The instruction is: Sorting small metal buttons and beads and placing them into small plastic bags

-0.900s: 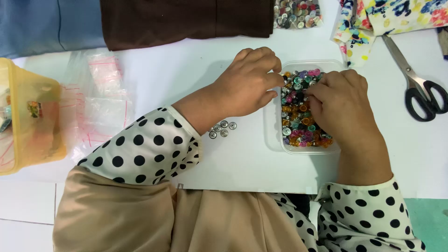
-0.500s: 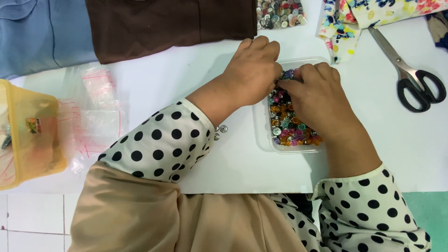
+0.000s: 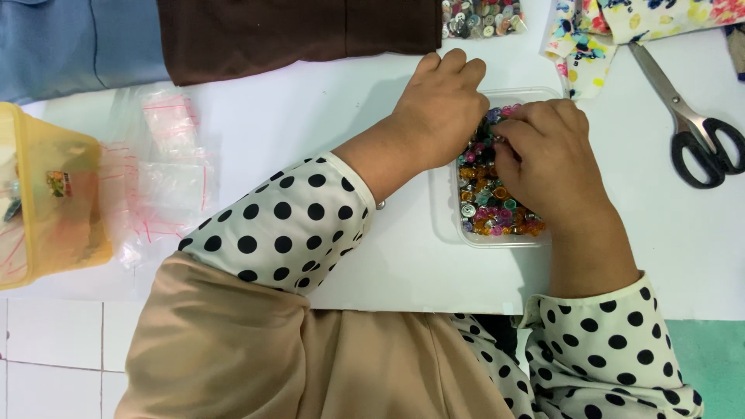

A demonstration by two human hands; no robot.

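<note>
Both hands work inside the clear plastic tray [image 3: 497, 237] of mixed coloured buttons [image 3: 489, 209] on the white table [image 3: 372, 155]. The left hand [image 3: 446, 105] and right hand [image 3: 547, 155] have fingers curled together among the buttons; what they pinch cannot be told. The tray remains nearly full. Scissors [image 3: 691, 124], brown fabric [image 3: 295, 35] and zip bags [image 3: 167, 171] lie nearby.

White polka-dot sleeves [image 3: 287, 225] with black spots, multicoloured beads in clear plastic tray [image 3: 489, 206], brown folded cloth [image 3: 295, 35], yellow translucent box [image 3: 46, 194], black-handled scissors [image 3: 698, 128], blue cloth [image 3: 70, 43].
</note>
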